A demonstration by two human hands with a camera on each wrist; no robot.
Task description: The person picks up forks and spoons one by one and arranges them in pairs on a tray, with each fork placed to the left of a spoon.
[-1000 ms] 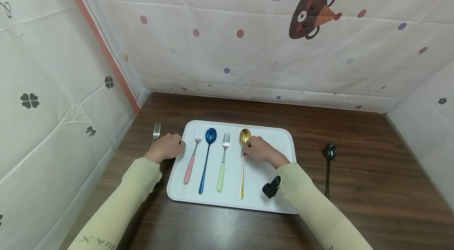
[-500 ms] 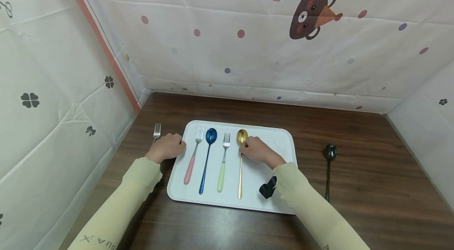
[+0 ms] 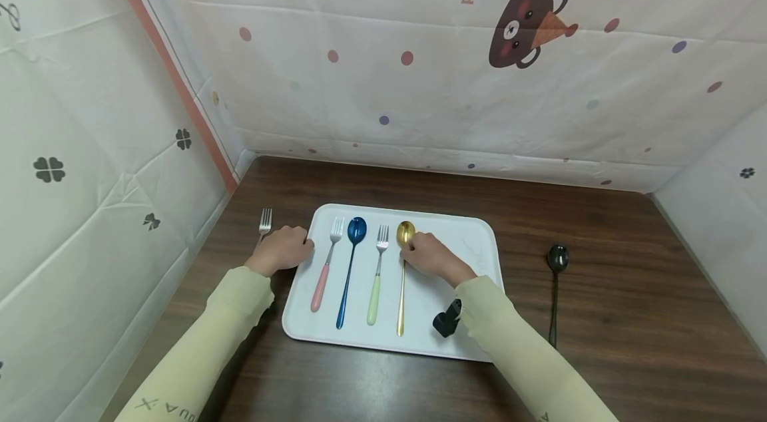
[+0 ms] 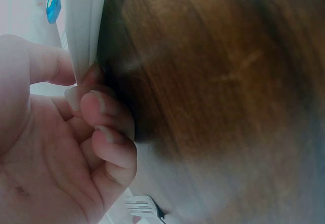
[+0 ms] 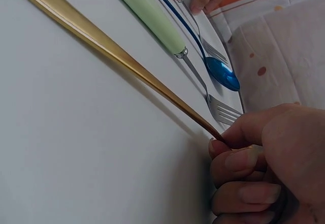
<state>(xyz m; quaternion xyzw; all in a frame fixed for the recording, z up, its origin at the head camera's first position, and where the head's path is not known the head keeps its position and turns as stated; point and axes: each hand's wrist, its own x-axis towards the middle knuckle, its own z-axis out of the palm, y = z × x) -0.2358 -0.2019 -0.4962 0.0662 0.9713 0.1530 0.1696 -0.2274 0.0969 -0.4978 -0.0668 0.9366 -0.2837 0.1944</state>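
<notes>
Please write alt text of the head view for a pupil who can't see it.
A right hand pinches a gold spoon on a white tray; the left hand grips the tray's left edge. Left of the spoon lie a green fork, blue spoon and pink fork. Another fork and a black spoon lie on the table.

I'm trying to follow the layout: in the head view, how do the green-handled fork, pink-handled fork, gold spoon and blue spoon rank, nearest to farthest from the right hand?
1. Gold spoon, pinched in the right hand.
2. Green-handled fork, left of it.
3. Blue spoon, farther left.
4. Pink-handled fork, leftmost on the tray.
</notes>
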